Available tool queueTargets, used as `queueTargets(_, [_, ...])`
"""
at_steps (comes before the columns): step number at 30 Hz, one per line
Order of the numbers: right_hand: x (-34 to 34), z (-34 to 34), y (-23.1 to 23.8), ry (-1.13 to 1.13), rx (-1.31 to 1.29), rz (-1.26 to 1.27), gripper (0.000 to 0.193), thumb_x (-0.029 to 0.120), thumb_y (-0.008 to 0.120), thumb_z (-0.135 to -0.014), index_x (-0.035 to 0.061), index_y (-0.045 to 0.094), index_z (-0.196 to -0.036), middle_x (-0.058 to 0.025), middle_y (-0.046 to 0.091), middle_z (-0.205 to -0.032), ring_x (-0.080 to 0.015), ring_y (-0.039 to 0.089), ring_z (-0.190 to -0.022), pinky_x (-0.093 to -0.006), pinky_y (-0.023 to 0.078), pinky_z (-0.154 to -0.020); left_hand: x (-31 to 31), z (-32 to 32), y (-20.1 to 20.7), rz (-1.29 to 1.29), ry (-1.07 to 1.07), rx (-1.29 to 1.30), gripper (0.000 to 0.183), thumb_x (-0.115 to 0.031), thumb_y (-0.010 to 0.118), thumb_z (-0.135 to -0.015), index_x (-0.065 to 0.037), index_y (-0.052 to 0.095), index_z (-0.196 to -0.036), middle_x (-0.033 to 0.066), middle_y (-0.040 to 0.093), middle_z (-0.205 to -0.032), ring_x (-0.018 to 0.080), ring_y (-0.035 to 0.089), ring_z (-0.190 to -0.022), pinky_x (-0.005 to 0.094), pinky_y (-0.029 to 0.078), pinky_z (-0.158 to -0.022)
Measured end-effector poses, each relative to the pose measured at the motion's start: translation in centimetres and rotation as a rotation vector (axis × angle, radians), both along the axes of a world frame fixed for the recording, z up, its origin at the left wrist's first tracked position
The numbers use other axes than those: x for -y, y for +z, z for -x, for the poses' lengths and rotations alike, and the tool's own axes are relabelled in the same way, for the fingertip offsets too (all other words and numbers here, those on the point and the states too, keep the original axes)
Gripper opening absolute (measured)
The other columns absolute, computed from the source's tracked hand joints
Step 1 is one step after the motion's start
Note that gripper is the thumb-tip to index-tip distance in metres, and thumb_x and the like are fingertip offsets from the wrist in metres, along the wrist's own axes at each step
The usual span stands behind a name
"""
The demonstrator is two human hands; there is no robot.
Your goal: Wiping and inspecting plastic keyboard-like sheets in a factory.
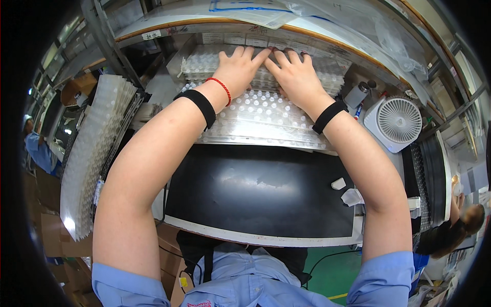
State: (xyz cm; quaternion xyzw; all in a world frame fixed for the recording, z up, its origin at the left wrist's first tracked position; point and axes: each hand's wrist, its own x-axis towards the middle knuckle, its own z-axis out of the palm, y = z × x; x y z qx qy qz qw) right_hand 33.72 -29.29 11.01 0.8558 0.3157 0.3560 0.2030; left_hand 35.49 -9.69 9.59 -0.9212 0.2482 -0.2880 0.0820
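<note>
Both arms stretch to the far side of the bench. My left hand (239, 69) rests on clear plastic trays with raised round bumps, its fingers spread and its palm down. Beside it, my right hand (295, 78) lies on the same trays, fingers also apart, the two hands nearly touching at the fingertips. A front clear bumpy tray (255, 125) leans or lies below the hands, toward me. More such trays (197, 64) stand stacked at the back left of the hands. What lies under the palms and thumbs is hidden.
A black mat (255, 189) covers the bench, with a small white block (338, 183) and a whitish faceted piece (352, 197) at its right. A white fan (398, 123) stands right; stacked translucent trays (97, 153) stand left. A shelf edge (240, 21) crosses behind the hands.
</note>
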Motion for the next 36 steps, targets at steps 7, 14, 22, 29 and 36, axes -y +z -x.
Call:
queueTargets(7, [0.2,-0.2,-0.2,0.017,0.038,-0.001,0.065,0.016,0.075,-0.075,0.0128,0.051,-0.136,-0.0071,0.058,-0.124,-0.026,0.056,-0.115,-0.0441,0.046,-0.088,0.1,-0.6,-0.5,0.0,-0.02,0.043,0.103,-0.019,0.088,-0.068,-0.02,0.03,-0.154,0.0082,0.053,-0.129,0.0272,0.051,-0.122,0.0545,0.05,-0.085])
queueTargets(14, [0.1,-0.3,-0.3,-0.017,-0.068,-0.009,0.078,0.019,0.082,-0.071,0.0127,0.047,-0.14,-0.009,0.054,-0.132,-0.0279,0.053,-0.121,-0.0479,0.046,-0.094,0.1,-0.7,-0.7,-0.012,-0.025,0.08,0.1,-0.017,0.085,-0.069,-0.02,0.031,-0.153,0.0078,0.054,-0.127,0.026,0.053,-0.12,0.0527,0.051,-0.082])
queueTargets(22, [0.2,-0.3,-0.2,-0.018,-0.067,-0.027,0.088,0.028,0.088,-0.066,0.0125,0.046,-0.142,-0.0064,0.057,-0.128,-0.0258,0.055,-0.116,-0.0444,0.047,-0.09,-0.1,-0.9,-1.0,-0.006,-0.018,0.113,0.098,-0.017,0.084,-0.069,-0.021,0.033,-0.153,0.0077,0.054,-0.126,0.0255,0.053,-0.119,0.0521,0.051,-0.081])
queueTargets(29, [0.2,-0.4,0.1,-0.003,-0.065,-0.084,0.083,0.025,0.087,-0.067,0.0139,0.048,-0.139,-0.0051,0.058,-0.125,-0.0242,0.057,-0.115,-0.0452,0.047,-0.092,-0.2,-0.6,-0.7,0.0,-0.004,0.073,0.1,-0.019,0.086,-0.069,-0.021,0.031,-0.154,0.0078,0.053,-0.127,0.0259,0.052,-0.12,0.0528,0.05,-0.083])
queueTargets(36, [0.3,-0.3,0.7,-0.042,-0.082,-0.119,0.08,0.026,0.084,-0.069,0.0136,0.049,-0.14,-0.0067,0.057,-0.133,-0.0249,0.057,-0.116,-0.0426,0.047,-0.09,-0.2,0.0,0.1,0.021,-0.016,0.017,0.108,-0.026,0.089,-0.068,-0.022,0.026,-0.156,0.0085,0.053,-0.128,0.0267,0.051,-0.121,0.055,0.05,-0.085])
